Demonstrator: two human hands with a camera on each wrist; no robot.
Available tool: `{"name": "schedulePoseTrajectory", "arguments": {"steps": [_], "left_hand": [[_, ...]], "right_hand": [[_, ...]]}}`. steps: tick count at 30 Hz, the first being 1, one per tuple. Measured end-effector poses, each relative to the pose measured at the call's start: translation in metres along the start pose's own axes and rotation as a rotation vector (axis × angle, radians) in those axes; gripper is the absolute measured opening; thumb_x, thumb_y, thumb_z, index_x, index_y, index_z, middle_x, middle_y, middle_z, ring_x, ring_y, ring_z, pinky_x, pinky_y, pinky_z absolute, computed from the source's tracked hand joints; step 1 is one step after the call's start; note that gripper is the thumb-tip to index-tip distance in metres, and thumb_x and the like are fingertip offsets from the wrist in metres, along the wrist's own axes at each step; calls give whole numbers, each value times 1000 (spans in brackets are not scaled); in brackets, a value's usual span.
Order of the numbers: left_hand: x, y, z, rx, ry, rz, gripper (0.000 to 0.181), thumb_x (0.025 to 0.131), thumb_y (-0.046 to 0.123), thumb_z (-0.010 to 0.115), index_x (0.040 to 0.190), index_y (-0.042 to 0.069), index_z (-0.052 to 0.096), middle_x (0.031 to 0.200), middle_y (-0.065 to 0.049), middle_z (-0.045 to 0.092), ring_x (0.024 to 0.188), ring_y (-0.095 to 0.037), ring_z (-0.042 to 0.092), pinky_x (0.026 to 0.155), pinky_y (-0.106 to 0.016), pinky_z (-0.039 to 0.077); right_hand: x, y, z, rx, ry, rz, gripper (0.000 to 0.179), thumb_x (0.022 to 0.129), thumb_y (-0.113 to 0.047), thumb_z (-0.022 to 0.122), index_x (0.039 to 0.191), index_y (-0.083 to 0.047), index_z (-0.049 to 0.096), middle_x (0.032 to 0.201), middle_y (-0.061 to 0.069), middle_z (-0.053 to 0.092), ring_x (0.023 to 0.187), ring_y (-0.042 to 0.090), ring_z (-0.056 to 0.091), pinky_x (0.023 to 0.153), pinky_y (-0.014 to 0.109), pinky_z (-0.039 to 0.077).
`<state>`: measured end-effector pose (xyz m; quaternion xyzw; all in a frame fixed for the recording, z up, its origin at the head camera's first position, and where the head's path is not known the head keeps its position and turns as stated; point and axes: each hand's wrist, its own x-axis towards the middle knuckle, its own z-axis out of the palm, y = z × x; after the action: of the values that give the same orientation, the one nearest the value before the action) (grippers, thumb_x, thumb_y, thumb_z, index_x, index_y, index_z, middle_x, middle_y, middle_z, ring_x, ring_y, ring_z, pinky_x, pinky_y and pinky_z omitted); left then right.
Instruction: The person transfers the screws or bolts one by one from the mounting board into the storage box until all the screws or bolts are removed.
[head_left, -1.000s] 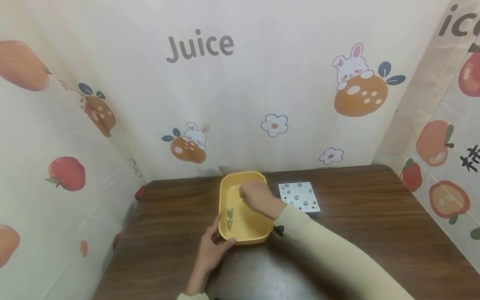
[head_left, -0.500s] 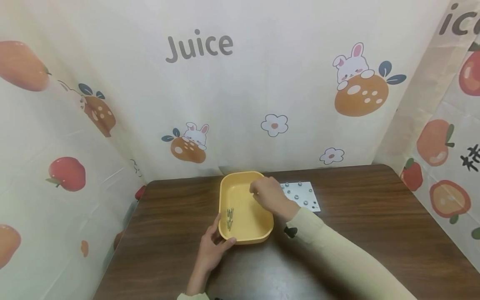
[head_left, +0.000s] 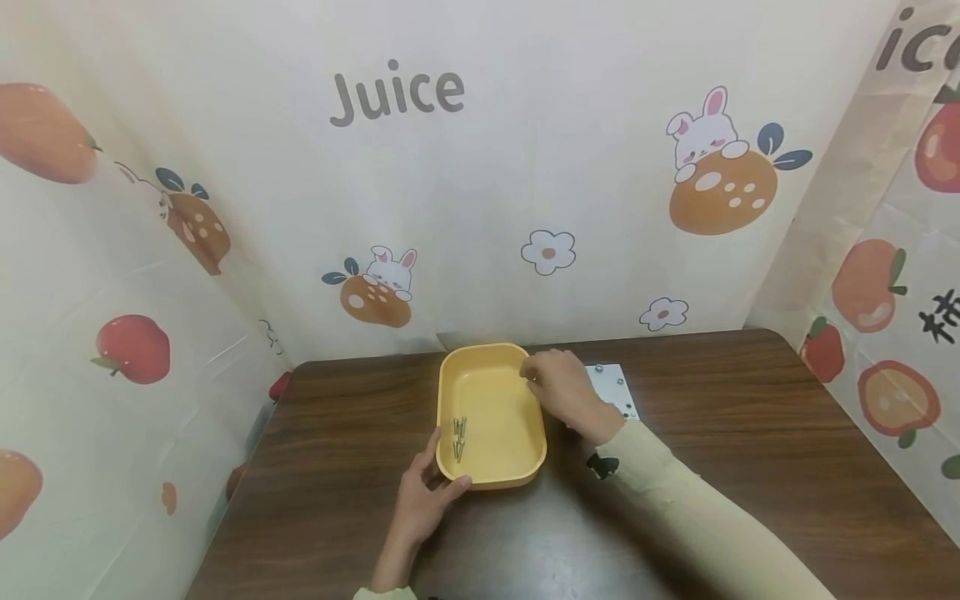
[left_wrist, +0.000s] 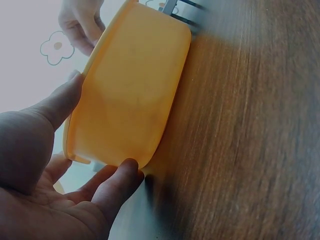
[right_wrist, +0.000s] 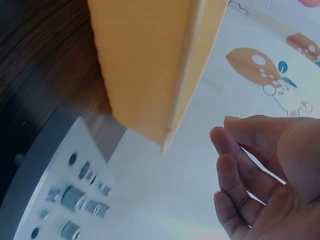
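A yellow rectangular tray (head_left: pixel 498 421) stands on the table, with several small metal screws (head_left: pixel 459 439) lying along its left inner side. My left hand (head_left: pixel 422 498) holds the tray's near left corner. In the left wrist view, its thumb lies at the rim and the fingers wrap round the end. Over the tray's right rim hovers my right hand (head_left: pixel 564 385), its fingers loosely bent. The right wrist view shows nothing between thumb and fingertips. Partly hidden behind that hand is a white board (head_left: pixel 611 383) bearing metal nuts and dark holes.
The board (right_wrist: pixel 60 175) has a thick dark edge and raised metal fittings in the right wrist view. Behind the brown wooden table (head_left: pixel 712 400) hangs a pale curtain (head_left: pixel 465 183) printed with fruit and rabbits. More printed cloth closes off both sides.
My right hand has moved right, from over the tray's middle to its right rim, and now covers more of the board. The left hand, tray and screws have stayed in place.
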<state>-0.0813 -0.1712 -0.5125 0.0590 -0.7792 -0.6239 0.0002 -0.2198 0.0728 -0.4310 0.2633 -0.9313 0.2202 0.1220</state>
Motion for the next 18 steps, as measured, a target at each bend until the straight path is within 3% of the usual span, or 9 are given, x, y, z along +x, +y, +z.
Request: {"name": "schedulePoseTrajectory", "arguments": {"steps": [5, 13, 18], "left_hand": [[0, -1, -1, 3, 0, 7, 95, 85, 8, 88, 165, 9, 37, 149, -29, 47, 142, -52, 48, 109, -48, 54], [0, -1, -1, -2, -2, 8, 94, 85, 7, 88, 165, 9, 37, 149, -29, 47, 141, -52, 49, 110, -48, 54], [0, -1, -1, -6, -5, 16, 94, 85, 7, 88, 165, 8, 36, 147, -29, 48, 141, -52, 49, 110, -48, 53]], "right_hand": [[-3, 10, -2, 32, 11, 59, 13, 90, 1, 78, 101, -4, 82, 100, 12, 79, 95, 32, 74, 93, 49, 61], [-9, 26, -6, 59, -33, 170, 16, 92, 4, 76, 104, -5, 81, 107, 11, 79, 99, 31, 73, 86, 46, 64], [-11, 37, -4, 55, -29, 188, 20, 91, 7, 72, 105, -4, 81, 107, 12, 79, 100, 32, 73, 87, 48, 63]]}}
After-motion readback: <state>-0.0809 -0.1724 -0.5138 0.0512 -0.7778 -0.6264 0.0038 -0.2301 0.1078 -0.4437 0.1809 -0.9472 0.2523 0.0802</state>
